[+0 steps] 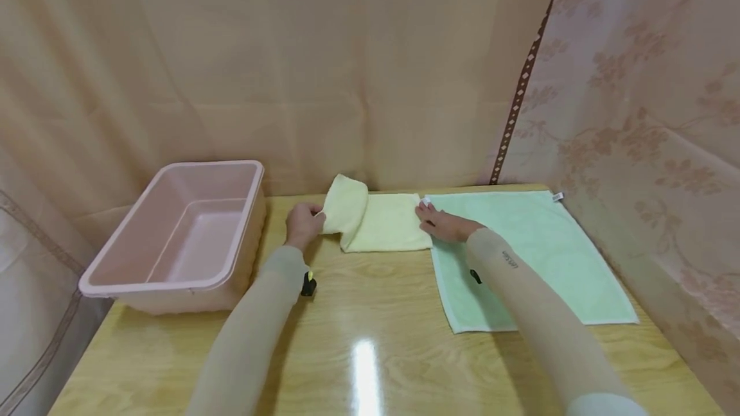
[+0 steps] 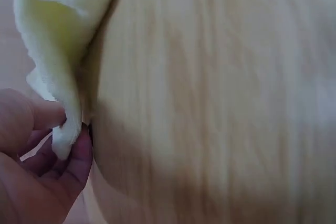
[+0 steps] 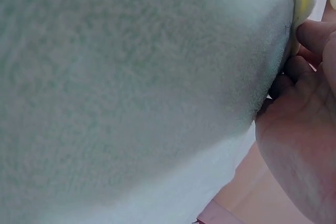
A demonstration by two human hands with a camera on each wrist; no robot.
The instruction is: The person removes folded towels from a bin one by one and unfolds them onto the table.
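A pale yellow towel (image 1: 393, 222) lies folded into a strip on the table, its left end lifted and turned back over itself. My left hand (image 1: 303, 225) pinches that raised end; in the left wrist view the yellow towel (image 2: 65, 98) hangs between the thumb and curled fingers (image 2: 79, 156). At the strip's right end, my right hand (image 1: 442, 222) rests with fingers extended over the edge, beside a small white tag. Beneath that hand and forearm spreads a flat mint green towel (image 1: 555, 249), which fills most of the right wrist view.
A pink plastic basin (image 1: 243, 236) stands at the left of the wooden table (image 1: 358, 313), with nothing inside. Beige curtain (image 1: 300, 82) hangs along the back edge, and a flowered curtain (image 1: 653, 114) closes off the right side.
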